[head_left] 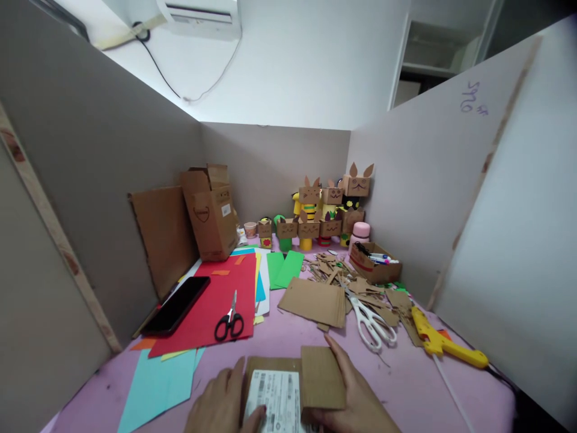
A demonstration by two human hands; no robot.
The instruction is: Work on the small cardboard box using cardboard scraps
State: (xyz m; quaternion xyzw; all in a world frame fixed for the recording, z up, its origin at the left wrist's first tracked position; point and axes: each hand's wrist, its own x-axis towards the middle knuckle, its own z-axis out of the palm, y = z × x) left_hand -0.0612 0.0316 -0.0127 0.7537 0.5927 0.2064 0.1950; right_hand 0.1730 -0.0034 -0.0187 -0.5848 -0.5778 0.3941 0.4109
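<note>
At the near edge of the table, my left hand grips the left side of a brown cardboard piece with a white shipping label, its thumb lying over the label. My right hand is closed around a small folded cardboard piece, thumb and fingers on its right side and lower edge. The folded part overlaps the labelled one; whether they are joined I cannot tell. Just beyond lie a stack of cut cardboard sheets and white-handled scissors. Black-handled scissors rest on red paper.
A yellow glue gun lies at the right. Cardboard scraps, a box of pens and a pink bottle are behind. Several cardboard animal figures stand at the back. A phone and tall carton are left.
</note>
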